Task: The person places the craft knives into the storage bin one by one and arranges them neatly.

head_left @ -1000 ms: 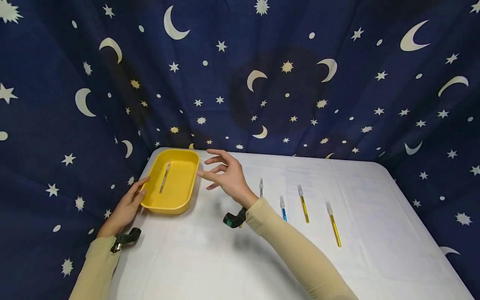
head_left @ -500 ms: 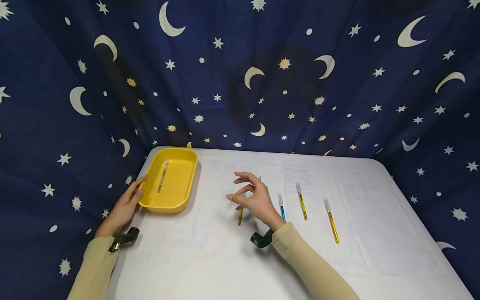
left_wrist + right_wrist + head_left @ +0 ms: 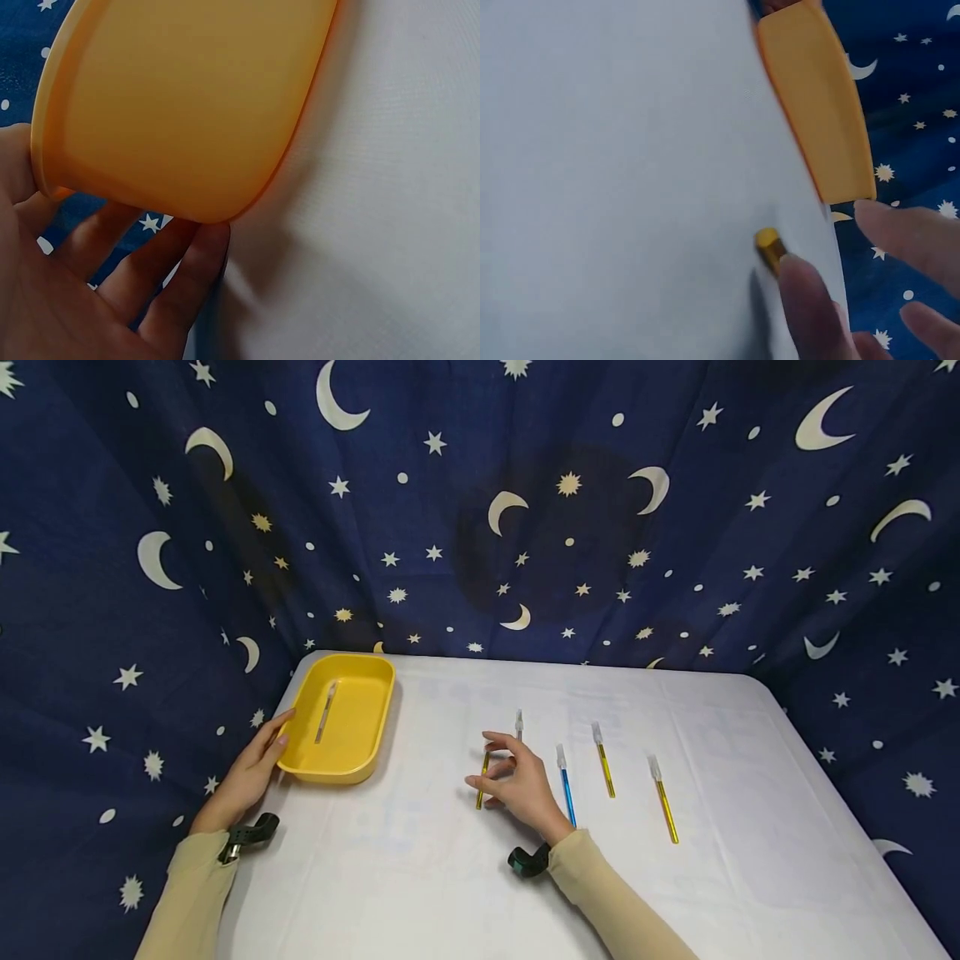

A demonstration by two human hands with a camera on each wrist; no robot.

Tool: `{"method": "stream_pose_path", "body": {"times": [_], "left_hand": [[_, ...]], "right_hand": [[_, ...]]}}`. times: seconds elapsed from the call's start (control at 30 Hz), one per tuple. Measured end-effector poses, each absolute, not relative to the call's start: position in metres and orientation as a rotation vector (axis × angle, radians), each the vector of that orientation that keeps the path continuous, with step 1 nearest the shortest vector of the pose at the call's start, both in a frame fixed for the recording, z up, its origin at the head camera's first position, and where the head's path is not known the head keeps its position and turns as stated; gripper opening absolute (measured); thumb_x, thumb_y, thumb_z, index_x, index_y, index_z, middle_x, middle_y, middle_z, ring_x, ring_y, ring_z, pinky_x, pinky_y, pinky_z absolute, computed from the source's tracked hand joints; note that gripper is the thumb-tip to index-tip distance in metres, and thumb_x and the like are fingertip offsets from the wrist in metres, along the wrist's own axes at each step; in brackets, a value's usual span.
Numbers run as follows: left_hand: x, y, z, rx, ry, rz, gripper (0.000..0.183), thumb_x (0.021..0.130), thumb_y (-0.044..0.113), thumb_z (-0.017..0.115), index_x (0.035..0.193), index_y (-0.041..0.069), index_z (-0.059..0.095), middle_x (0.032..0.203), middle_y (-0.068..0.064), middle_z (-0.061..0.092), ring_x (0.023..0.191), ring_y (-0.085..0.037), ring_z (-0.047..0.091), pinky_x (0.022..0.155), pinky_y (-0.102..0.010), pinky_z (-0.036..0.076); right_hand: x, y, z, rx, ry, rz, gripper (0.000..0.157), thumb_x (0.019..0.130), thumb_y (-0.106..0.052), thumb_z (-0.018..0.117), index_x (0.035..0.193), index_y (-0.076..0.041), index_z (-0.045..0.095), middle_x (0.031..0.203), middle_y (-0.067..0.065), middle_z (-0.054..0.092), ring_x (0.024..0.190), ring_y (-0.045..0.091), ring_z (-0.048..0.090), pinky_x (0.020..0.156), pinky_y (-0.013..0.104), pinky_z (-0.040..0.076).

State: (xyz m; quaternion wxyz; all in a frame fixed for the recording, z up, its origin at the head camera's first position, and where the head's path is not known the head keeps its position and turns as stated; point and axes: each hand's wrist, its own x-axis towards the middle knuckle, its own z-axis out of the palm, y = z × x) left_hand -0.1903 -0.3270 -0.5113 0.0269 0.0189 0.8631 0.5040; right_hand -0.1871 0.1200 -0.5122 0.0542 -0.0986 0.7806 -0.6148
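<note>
My left hand [image 3: 243, 781] grips the near left corner of a yellow plastic tray [image 3: 375, 764], thumb over the rim and fingers along the outer wall in the left wrist view. A silver capped craft knife [image 3: 326, 714] lies inside the tray. Mid-table, my right hand [image 3: 521, 785] is over a yellow craft knife [image 3: 480, 797], with thumb and fingers spread around it. In the right wrist view the thumb overlaps the knife's barrel [image 3: 770, 244] while the index finger stands well apart. The knife's cap end is partly hidden by the hand.
Behind the right hand lies a silver craft knife [image 3: 519, 725], its lower part hidden. To the right are a blue craft knife [image 3: 567, 793] and two yellow ones, a nearer-middle knife [image 3: 606, 768] and a far-right knife [image 3: 666, 810]. A starry blue curtain [image 3: 450, 510] surrounds the white table [image 3: 375, 877].
My right hand has moved right and toward me, from beside the tray to the yellow craft knife, and lowered over it. The left hand stays at the tray.
</note>
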Motion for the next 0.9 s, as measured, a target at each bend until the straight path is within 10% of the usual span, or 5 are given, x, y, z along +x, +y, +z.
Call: {"method": "stream_pose_path", "body": {"times": [0.9], "left_hand": [[-0.188,-0.326,-0.511,0.103,2.676,1.588,0.060,0.122,0.033,0.035,0.175,0.009,0.020,0.180,-0.025,0.015,0.161,-0.053,0.015,0.126,-0.073,0.014]], "right_hand": [[-0.195,0.109,-0.530,-0.338,2.734,-1.530,0.080,0.083,-0.011,0.099,0.152,0.000,0.060,0.136,0.018,0.058,0.076,0.015,0.060,0.053,0.029,0.057]]}}
